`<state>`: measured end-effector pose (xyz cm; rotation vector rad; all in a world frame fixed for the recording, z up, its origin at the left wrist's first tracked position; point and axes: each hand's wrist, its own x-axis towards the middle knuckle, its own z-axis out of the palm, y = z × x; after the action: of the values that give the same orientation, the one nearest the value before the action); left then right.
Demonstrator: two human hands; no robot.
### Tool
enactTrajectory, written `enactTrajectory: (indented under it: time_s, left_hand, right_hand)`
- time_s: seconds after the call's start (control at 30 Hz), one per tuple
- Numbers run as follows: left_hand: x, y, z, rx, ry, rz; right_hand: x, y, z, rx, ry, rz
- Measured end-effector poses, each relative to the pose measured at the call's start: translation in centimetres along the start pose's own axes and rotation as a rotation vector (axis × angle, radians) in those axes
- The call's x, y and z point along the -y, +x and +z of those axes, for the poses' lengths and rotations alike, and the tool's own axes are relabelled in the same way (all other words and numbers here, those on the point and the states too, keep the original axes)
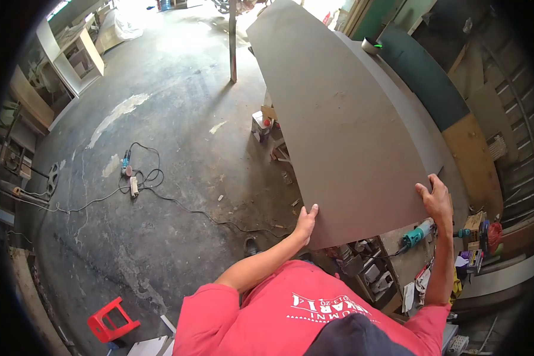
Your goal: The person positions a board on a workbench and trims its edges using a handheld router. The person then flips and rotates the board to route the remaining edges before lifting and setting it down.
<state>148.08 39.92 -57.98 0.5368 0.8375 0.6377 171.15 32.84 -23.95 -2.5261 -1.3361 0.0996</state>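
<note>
A large, smooth brown-grey sheet (344, 130) stretches away from me, its surface slightly curved. My left hand (305, 224) grips the near left edge, with the thumb on top and the other fingers hidden beneath. At the near right corner, my right hand (438, 202) is closed on the opposite edge. Under the sheet's right side a paler board (391, 74) shows. A teal power tool (418, 233) lies just below the sheet's near right corner, close to my right forearm.
On the floor at left are a power tool (126, 163) and a white socket block (134, 186) with a trailing cable. A red stool (113, 320) is at lower left. A post (232, 47) stands beyond the sheet. A cup (371, 46) sits near its far right edge.
</note>
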Motion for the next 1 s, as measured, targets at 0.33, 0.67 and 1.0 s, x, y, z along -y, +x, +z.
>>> enactTrajectory:
  time_s: [0.33,0.67,1.0]
  left_hand:
    - [0.5,3.7,3.7,0.193,-0.010,-0.189]
    - [-16.4,12.6,9.8,-0.488,0.365,1.128]
    - [-16.6,22.7,15.5,-0.211,0.676,0.994]
  right_hand:
    - [1.7,2.0,-3.3,-0.085,-0.044,-0.040]
    - [0.2,5.1,-5.3,-0.147,-0.055,-0.150]
    - [-3.8,9.7,-6.5,-0.203,-0.164,-0.142]
